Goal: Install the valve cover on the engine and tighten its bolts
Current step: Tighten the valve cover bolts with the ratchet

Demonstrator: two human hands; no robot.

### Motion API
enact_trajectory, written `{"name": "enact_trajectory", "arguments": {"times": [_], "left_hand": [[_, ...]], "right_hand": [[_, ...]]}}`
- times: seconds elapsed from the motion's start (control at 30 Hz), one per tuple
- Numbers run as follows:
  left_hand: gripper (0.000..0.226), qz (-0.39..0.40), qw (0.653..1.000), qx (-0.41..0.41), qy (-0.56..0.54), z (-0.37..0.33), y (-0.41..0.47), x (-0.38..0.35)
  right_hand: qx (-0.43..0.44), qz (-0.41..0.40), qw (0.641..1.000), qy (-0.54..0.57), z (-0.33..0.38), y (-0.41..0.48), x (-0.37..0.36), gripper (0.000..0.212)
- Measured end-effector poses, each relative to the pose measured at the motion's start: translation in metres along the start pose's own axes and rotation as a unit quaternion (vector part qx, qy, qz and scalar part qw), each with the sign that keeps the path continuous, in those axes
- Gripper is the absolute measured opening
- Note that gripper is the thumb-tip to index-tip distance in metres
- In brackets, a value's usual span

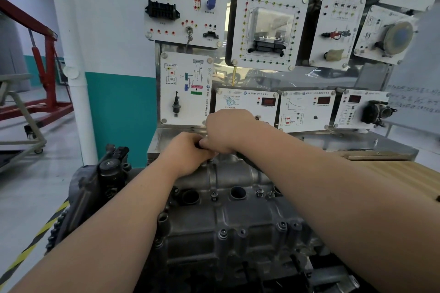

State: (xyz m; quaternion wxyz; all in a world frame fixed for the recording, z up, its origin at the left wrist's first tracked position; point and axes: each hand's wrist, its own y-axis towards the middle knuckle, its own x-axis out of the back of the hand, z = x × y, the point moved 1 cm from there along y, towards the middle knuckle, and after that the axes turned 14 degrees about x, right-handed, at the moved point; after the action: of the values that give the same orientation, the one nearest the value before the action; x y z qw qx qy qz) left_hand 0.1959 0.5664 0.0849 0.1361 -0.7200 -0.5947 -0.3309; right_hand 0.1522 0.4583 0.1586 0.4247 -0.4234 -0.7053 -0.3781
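The grey metal valve cover (238, 209) lies on top of the engine (214, 252) in the lower middle. Several bolts (213, 195) stand in its holes. Both hands meet at the cover's far edge. My left hand (188, 154) curls round a dark tool head above a far bolt. My right hand (228, 131) grips the same black-handled tool (247, 160), whose handle runs back under my right forearm. The tool's tip and the bolt beneath it are mostly hidden by my fingers.
A training board with white panels (269, 26) of sensors and connectors stands right behind the engine. A white pipe (76, 66) and teal wall lie to the left, a red engine hoist (47, 62) farther left. A wooden tabletop (400, 178) sits at the right.
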Motion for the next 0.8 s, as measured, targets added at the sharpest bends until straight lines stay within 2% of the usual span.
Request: {"name": "enact_trajectory", "arguments": {"times": [0.17, 0.27, 0.33, 0.4, 0.57, 0.7, 0.8], "left_hand": [[0.016, 0.007, 1.000, -0.009, -0.007, 0.001, 0.000, 0.000], [0.015, 0.010, 1.000, -0.015, -0.017, 0.001, 0.000, -0.001], [0.015, 0.007, 1.000, -0.012, -0.019, 0.001, 0.000, -0.001], [0.014, 0.006, 1.000, -0.009, -0.017, 0.001, 0.001, -0.001], [0.012, 0.004, 1.000, -0.004, -0.012, 0.002, 0.002, 0.000], [0.011, 0.003, 1.000, 0.007, -0.004, 0.001, 0.002, 0.000], [0.019, 0.006, 1.000, 0.005, 0.005, 0.000, 0.002, 0.000]], "right_hand": [[0.053, 0.031, 0.993, 0.101, -0.010, -0.004, 0.002, 0.034], [0.081, 0.051, 0.989, 0.117, -0.017, -0.005, 0.005, 0.019], [0.088, 0.051, 0.987, 0.123, -0.019, -0.006, 0.006, 0.022], [0.083, 0.042, 0.990, 0.109, -0.021, -0.004, 0.004, 0.017], [0.047, 0.026, 0.997, 0.064, -0.018, -0.004, 0.004, 0.042], [0.026, 0.015, 0.999, 0.033, -0.010, -0.006, 0.004, 0.038], [0.010, 0.027, 0.999, 0.027, -0.003, -0.005, 0.002, 0.037]]}}
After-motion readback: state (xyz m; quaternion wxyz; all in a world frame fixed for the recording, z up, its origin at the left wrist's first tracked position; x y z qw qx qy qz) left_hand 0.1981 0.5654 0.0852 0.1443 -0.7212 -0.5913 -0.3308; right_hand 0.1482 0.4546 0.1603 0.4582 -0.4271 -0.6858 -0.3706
